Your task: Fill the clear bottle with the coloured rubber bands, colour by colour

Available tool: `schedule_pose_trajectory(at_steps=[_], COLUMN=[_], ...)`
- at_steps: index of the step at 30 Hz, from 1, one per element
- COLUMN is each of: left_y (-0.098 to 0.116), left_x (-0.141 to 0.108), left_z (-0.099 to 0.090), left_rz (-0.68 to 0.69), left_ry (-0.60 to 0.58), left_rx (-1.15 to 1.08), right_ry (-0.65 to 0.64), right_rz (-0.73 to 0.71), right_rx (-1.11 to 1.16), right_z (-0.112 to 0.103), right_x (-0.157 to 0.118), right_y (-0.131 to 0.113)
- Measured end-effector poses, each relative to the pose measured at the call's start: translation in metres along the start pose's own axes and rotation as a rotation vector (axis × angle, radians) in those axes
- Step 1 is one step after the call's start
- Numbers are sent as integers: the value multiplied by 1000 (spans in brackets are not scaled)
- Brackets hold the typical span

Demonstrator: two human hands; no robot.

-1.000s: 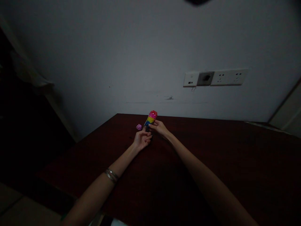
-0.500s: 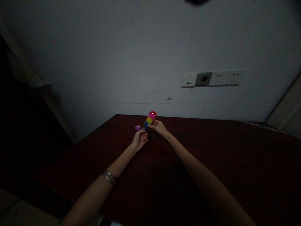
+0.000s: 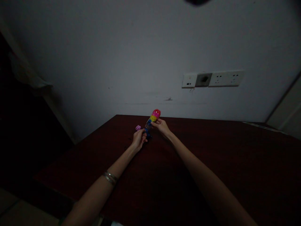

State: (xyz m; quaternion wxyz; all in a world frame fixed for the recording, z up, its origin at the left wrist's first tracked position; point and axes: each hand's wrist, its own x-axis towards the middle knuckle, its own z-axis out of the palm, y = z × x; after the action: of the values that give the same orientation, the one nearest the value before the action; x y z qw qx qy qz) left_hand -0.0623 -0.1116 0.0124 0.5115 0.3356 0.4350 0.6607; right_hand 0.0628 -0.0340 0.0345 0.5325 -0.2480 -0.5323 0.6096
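Both hands are on a shiny, seemingly clear-wrapped tube with red, pink, yellow and blue bands, tilted up to the right above the table. My right hand is closed around its middle, thumb near the blue band. My left hand pinches its lower, blue end. A small purple-pink piece lies just beyond the left hand; its kind is too small to tell. Below the tube is a dark blue part, partly hidden by the left fingers; I cannot tell whether it is joined to the tube.
A dark red-brown table stretches under both arms to the pale wall. A row of wall sockets is mounted above its right half. Tiny dark bits lie left of the left hand. Dark furniture or cloth stands at the left.
My right hand has moved slightly to the right and up with the banded end. A clear-looking stretch now shows between the blue parts, and more of the lower blue part is visible.
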Motion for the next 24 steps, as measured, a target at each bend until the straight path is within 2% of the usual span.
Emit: schedule_pose_trajectory(at_steps=[3, 7, 15, 19, 24], left_y=[3, 8, 12, 13, 14], left_x=[-1, -4, -11, -15, -14], left_z=[-1, 0, 0, 1, 0], left_rz=[-43, -105, -257, -318, -348], left_ry=[15, -23, -354, -424, -440], left_rx=[-31, -99, -351, -410, -396], right_ry=[7, -5, -84, -153, -199], right_rz=[20, 43, 42, 42, 23], right_rx=[1, 13, 4, -30, -39], right_z=[1, 3, 9, 13, 14], right_x=[-2, -5, -8, -10, -12], right_y=[-2, -5, -3, 1, 2])
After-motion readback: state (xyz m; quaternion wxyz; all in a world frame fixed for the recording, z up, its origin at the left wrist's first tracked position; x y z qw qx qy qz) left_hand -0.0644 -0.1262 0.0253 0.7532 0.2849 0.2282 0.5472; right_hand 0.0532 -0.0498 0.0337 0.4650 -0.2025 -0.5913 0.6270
